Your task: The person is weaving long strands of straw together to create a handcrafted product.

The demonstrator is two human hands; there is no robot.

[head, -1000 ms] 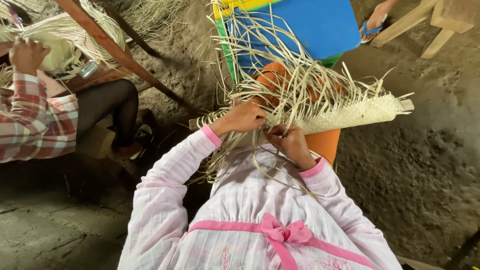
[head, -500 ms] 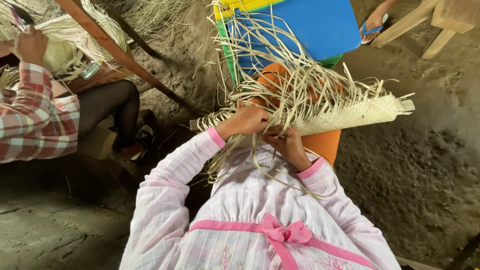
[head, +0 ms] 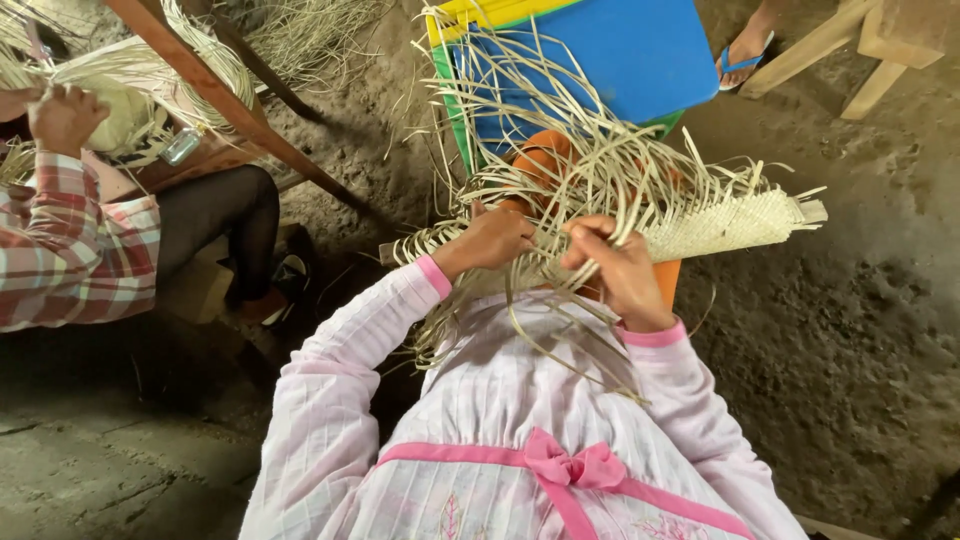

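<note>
— Looking down, what fills most of the view?

— Bare dirt floor, from twelve o'clock round to six. Next in size is the person's own pink-striped dress with a pink bow, low at six o'clock.

— And the blue thing?

— A blue chair with yellow and green edges at twelve o'clock. An orange stool sits just below it, mostly hidden under the work.

— Where is the work itself?

— The mat lies across the middle, on the stool, its woven end pointing to three o'clock. Loose pale strips fan up from it over the chair, toward twelve, and others hang down toward the lap.

— Who else is there?

— A co-worker in a plaid sleeve and dark leggings at nine o'clock, one raised hand closed on their own pale fibre bundle at ten. A brown wooden pole slants across them. A foot in a blue sandal shows at one o'clock, beside a wooden bench.

— What are the person's hands doing?

— The left hand, at centre, rests on the mat's unwoven end, fingers curled down onto the strips. The right hand, just to its three o'clock, pinches a few strips between thumb and fingers. The hands are near each other, not touching.
</note>
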